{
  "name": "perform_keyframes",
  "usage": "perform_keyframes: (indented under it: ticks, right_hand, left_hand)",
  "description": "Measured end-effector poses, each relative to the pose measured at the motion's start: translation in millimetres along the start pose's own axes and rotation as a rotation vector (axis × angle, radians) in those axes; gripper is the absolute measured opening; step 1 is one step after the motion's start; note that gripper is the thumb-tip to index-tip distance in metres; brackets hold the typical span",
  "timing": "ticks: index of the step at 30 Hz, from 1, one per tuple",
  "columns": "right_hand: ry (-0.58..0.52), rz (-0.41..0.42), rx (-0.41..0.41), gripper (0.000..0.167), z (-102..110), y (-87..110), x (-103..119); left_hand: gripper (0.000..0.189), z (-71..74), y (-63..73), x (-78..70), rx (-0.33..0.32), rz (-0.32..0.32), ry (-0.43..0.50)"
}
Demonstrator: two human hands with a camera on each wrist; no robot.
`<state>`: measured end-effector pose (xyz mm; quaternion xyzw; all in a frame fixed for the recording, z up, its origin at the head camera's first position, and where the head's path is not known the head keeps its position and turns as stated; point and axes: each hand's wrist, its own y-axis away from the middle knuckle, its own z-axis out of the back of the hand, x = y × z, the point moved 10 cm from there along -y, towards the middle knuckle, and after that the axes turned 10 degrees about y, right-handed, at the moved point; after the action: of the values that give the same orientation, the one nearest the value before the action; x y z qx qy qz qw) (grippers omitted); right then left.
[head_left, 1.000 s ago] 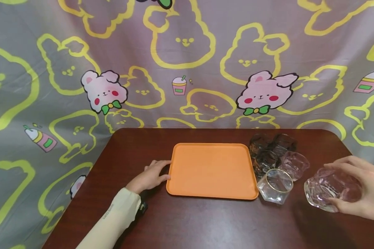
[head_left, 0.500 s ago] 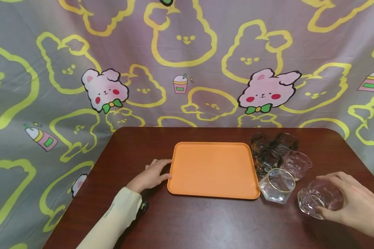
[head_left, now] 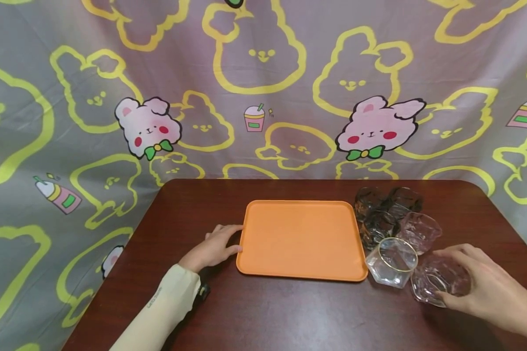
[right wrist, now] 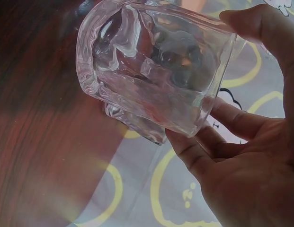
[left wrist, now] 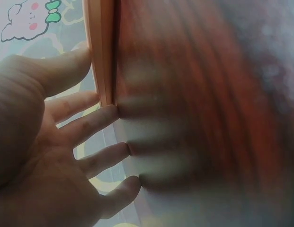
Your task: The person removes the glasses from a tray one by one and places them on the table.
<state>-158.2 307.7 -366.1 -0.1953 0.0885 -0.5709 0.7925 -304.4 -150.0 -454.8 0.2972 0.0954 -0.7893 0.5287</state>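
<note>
My right hand (head_left: 487, 287) grips a clear, faintly pink glass (head_left: 439, 282) near its rim, thumb on one side and fingers on the other. The right wrist view shows that glass (right wrist: 147, 71) with its thick, faceted base pointing away from the palm. Just left of it stands a clear glass with a gold rim (head_left: 391, 265). At the left, my left hand (head_left: 211, 247) touches the short side of an orange tray (head_left: 303, 278). In the left wrist view its thumb (left wrist: 71, 68) lies along the tray edge (left wrist: 102, 56), with the fingers extended and spread.
Beyond the gold-rimmed glass stand a pinkish glass (head_left: 419, 231) and several dark smoky glasses (head_left: 379, 229), clustered along the tray's right side. All rest on a dark brown wooden table (head_left: 290, 317). A patterned curtain (head_left: 290, 146) hangs behind the table's far edge.
My right hand has carried the pink glass leftward, bringing it beside the gold-rimmed glass. My left hand has stayed at the tray's edge.
</note>
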Motion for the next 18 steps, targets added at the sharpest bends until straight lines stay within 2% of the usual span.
perform_keyframes:
  ticks: [13, 18]
  right_hand:
    - [-0.054, -0.022, -0.005, 0.072, -2.7, 0.7, -5.4]
    - [-0.074, -0.034, -0.045, 0.079, 1.0, 4.2, -8.3]
  left_hand:
    - [0.062, -1.3, -0.7, 1.9, 0.002, 0.019, -0.003]
    - [0.061, -1.5, -1.5, 2.9, -0.005, 0.007, -0.011]
